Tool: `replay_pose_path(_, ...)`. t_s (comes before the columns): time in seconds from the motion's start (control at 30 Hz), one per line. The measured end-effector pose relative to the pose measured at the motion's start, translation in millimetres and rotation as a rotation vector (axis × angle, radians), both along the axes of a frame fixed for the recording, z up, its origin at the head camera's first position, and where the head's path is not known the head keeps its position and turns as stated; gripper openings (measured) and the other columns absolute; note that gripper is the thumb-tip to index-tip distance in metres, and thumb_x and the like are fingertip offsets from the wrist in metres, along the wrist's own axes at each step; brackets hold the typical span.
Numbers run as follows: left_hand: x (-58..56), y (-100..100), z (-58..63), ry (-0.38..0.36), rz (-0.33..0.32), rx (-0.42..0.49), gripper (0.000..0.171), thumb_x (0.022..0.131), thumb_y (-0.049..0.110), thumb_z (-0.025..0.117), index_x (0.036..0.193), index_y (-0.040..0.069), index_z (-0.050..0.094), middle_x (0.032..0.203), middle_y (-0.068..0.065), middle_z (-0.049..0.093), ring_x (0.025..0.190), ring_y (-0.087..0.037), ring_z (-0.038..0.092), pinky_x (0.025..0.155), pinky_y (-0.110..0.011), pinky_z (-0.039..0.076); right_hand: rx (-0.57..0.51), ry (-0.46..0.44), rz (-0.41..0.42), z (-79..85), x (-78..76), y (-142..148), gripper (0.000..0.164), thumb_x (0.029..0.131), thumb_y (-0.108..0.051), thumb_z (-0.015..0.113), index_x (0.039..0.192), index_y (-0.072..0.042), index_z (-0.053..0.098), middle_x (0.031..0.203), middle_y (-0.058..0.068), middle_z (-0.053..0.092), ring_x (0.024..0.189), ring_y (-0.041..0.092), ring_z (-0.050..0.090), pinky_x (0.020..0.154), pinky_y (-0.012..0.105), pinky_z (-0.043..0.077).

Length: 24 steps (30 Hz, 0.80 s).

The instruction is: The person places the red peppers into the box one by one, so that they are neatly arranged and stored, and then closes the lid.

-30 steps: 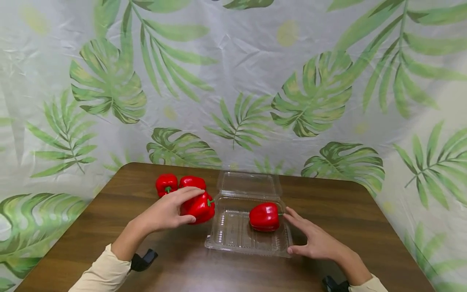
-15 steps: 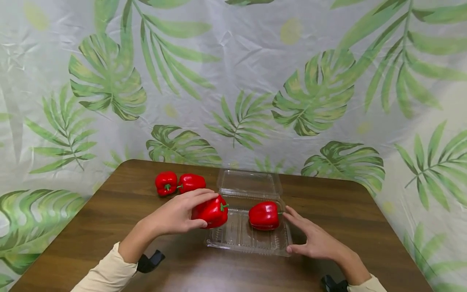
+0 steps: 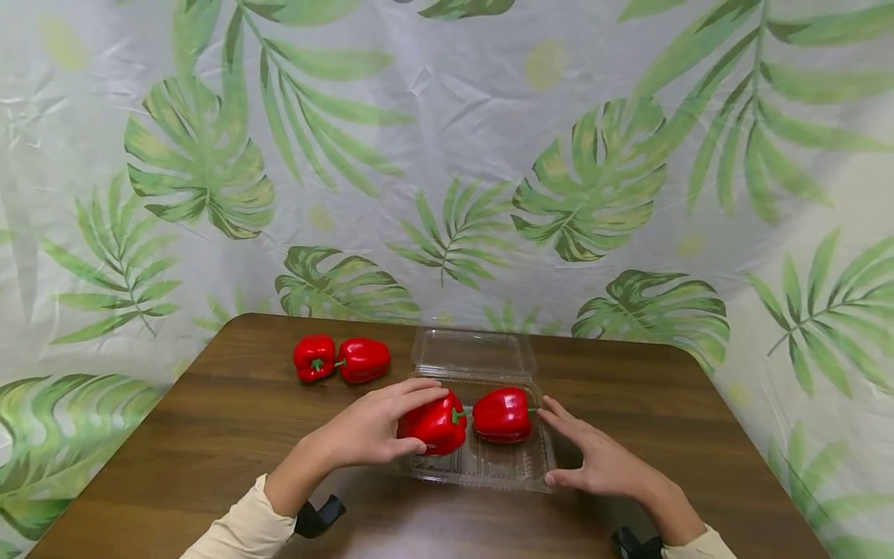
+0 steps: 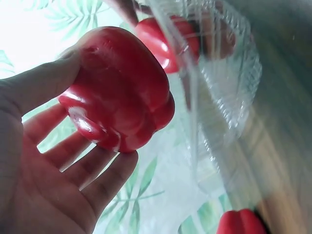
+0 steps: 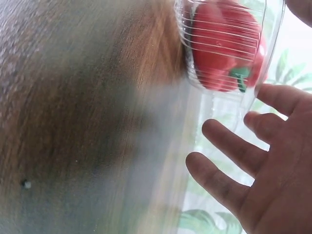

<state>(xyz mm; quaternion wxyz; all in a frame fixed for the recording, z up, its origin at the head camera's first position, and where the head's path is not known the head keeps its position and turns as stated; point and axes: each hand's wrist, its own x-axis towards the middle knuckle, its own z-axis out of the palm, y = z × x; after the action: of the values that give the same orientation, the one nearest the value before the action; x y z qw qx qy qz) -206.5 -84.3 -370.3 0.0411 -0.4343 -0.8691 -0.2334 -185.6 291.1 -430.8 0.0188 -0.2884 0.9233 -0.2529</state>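
My left hand point(image 3: 370, 425) grips a red bell pepper point(image 3: 436, 425) with a green stem, thumb on the near side and fingers over the far side. In the left wrist view this bell pepper point(image 4: 122, 92) is raised beside the clear container's rim. The clear plastic container point(image 3: 482, 480) lies on the table in the head view, its hinged lid point(image 3: 475, 353) folded back. Another red bell pepper point(image 3: 501, 415) lies in its right part, stem pointing right. At the container's right side is my right hand point(image 3: 601, 458), fingers spread and holding nothing, with a fingertip right at the rim in the right wrist view.
Two more red bell peppers, one upright-looking point(image 3: 314, 359) and one on its side point(image 3: 365, 360), stand at the back left of the brown wooden table point(image 3: 628, 380). A leaf-patterned cloth point(image 3: 447, 140) hangs behind the table.
My left hand has carried its bell pepper rightward, from beside the container to over its left part. My right hand stays at the container's right side.
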Motion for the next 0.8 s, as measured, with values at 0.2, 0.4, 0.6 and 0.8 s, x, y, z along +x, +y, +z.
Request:
replay_pose_path(0.2,-2.6,11.7,-8.1,-0.016,-0.003,-0.016,0.069,0.082,0.023,0.080,0.144,0.015,0.051,0.146,-0.006,0.053,0.126,-0.024,0.060,0.101,-0.041,0.053,-0.010,-0.019,-0.007,0.1,-0.2,0.1,0.086,0.085,-0.046,0.074,0.152,-0.006,0.038,0.161,0.024,0.027,0.140,0.050,0.040,0.099,0.069,0.043)
replay_pose_path(0.4,-3.7,21.6,-16.6,-0.029,0.001,-0.024,0.068,0.083,0.023,0.079,0.144,0.015,0.051,0.147,-0.007,0.052,0.126,-0.024,0.059,0.103,-0.041,0.052,-0.006,-0.014,-0.012,1.4,-0.5,-1.3,0.087,0.085,-0.048,0.074,0.151,-0.005,0.039,0.161,0.024,0.028,0.139,0.049,0.041,0.099,0.068,0.043)
replay_pose_path(0.6,-3.1,30.5,-25.7,-0.065,-0.006,-0.007,0.068,0.084,0.024,0.078,0.145,0.014,0.049,0.148,-0.008,0.051,0.128,-0.024,0.058,0.104,-0.043,0.051,-0.003,-0.016,-0.006,0.5,-0.8,-1.8,0.085,0.085,-0.045,0.074,0.151,-0.004,0.039,0.161,0.023,0.028,0.138,0.050,0.042,0.098,0.069,0.043)
replay_pose_path(0.8,-2.7,39.5,-30.8,-0.088,-0.024,0.004,0.068,0.085,0.023,0.078,0.146,0.014,0.049,0.148,-0.006,0.050,0.127,-0.023,0.058,0.103,-0.041,0.051,0.005,-0.002,0.009,-1.2,-0.8,-0.4,0.085,0.086,-0.044,0.073,0.152,-0.005,0.038,0.161,0.021,0.029,0.138,0.048,0.043,0.097,0.067,0.045)
